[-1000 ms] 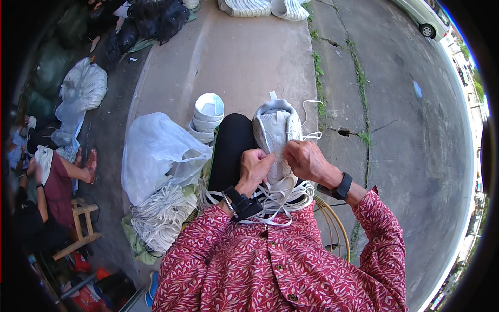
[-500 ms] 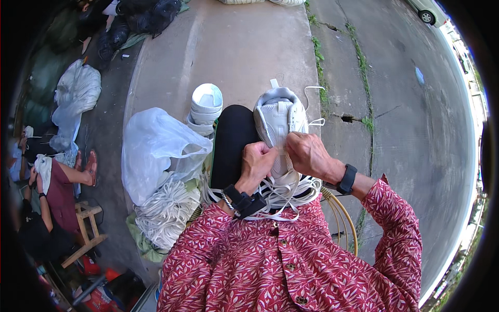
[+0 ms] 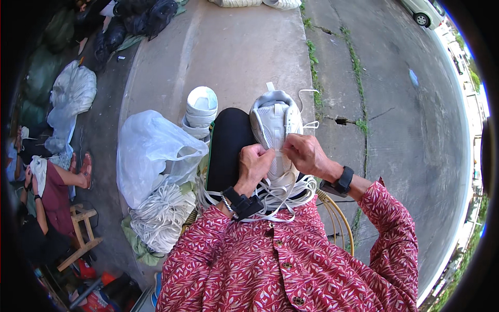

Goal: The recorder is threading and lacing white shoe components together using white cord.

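A white lace-up shoe (image 3: pixel 277 115) rests in front of me, its opening facing away and its toe toward my body. My left hand (image 3: pixel 254 164) is closed in a pinch at the left side of its lacing. My right hand (image 3: pixel 307 155) pinches at the right side, close to the left fingertips. A short stretch of white shoelace (image 3: pixel 278 153) shows between them; the fingertips partly cover it. Loose white laces (image 3: pixel 278 200) lie in a heap over my lap below the toe. Beside the shoe is a black rounded surface (image 3: pixel 230 140).
Left of me are a translucent plastic bag (image 3: pixel 148 151), a big bundle of white laces (image 3: pixel 162 216) and stacked white cup-like pieces (image 3: pixel 201 107). A yellowish hoop (image 3: pixel 343 221) stands at my right. Another person (image 3: pixel 57 192) sits far left by a wooden stool (image 3: pixel 83 234).
My hands stay at the shoe's lacing, with the fingertips slightly shifted. The whole view has moved a little, so the surroundings sit slightly further left.
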